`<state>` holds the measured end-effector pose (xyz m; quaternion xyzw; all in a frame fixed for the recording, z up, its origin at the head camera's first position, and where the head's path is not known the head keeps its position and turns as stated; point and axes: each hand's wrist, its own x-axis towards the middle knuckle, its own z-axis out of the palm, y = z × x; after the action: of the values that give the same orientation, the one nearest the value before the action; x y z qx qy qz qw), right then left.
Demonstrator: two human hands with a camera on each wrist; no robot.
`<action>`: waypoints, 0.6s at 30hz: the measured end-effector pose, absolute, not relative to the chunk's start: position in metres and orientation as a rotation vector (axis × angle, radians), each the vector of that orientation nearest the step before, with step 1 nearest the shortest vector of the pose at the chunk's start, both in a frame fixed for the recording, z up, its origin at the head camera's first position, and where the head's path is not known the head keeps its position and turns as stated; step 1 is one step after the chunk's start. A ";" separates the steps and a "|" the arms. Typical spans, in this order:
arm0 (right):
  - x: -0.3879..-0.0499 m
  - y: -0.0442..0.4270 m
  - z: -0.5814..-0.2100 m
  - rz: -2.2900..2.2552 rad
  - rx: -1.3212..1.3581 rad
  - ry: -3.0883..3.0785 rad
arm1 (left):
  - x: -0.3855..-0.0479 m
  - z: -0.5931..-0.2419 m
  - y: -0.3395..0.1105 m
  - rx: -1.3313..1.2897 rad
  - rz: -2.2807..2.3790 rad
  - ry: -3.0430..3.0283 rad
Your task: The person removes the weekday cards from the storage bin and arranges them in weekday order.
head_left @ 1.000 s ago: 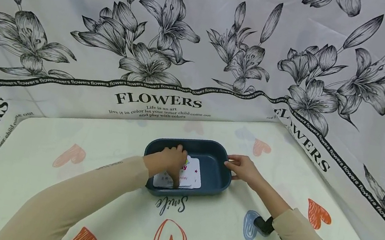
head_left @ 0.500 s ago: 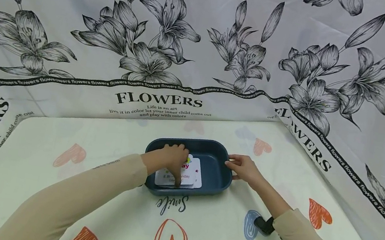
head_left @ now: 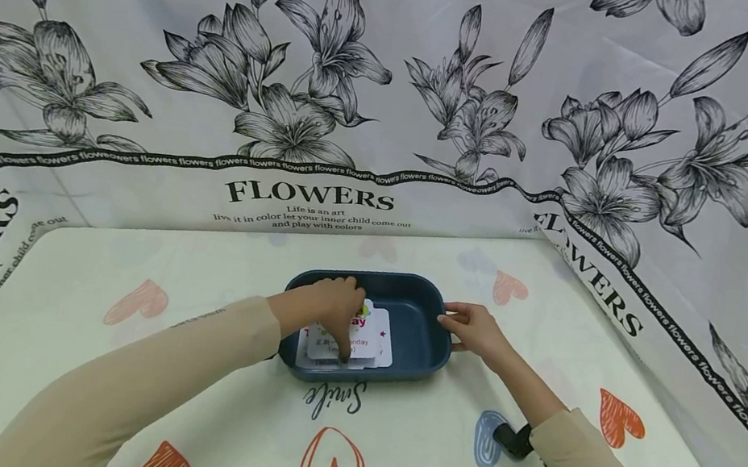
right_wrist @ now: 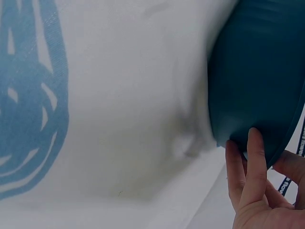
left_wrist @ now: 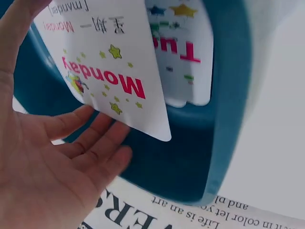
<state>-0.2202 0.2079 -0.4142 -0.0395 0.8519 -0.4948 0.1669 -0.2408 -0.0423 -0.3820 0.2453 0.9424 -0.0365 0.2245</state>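
A dark blue tub [head_left: 415, 334] with rounded corners lies on the table, holding a few white printed cards. Inside it my left hand [head_left: 331, 308] grips the Monday card [head_left: 365, 346] by opposite edges, thumb near and fingers far. In the left wrist view this Monday card [left_wrist: 112, 71] is tilted up, clear of a card reading "Tue..." [left_wrist: 188, 62], whose remaining letters are hidden. My right hand [head_left: 476, 333] holds the tub's right end, the thumb at the rim and fingers against the outer wall, as the right wrist view shows the fingers [right_wrist: 256, 167].
A pale cloth [head_left: 226, 422] printed with hearts covers the table. White flower-printed fabric [head_left: 391, 122] rises behind and at both sides. Beside the right sleeve is a small black item [head_left: 514, 440].
My left hand has drawn slightly left and up with the Monday card, and more of a card underneath now shows at its near edge. My right hand stays at the tub's end.
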 end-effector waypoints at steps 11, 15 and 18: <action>-0.220 0.206 -0.414 -1.390 -0.108 2.441 | -0.249 -0.376 -0.067 0.794 0.055 2.628; -0.220 0.205 -0.413 -1.378 -0.078 2.450 | -0.246 -0.364 -0.080 0.808 0.083 2.648; -0.219 0.204 -0.412 -1.381 -0.051 2.452 | -0.244 -0.356 -0.091 0.802 0.097 2.677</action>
<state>-0.2193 0.2042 -0.4115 -0.0178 0.8596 -0.4841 0.1626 -0.2439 -0.0911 -0.3558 0.2825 0.9432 0.0342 0.1716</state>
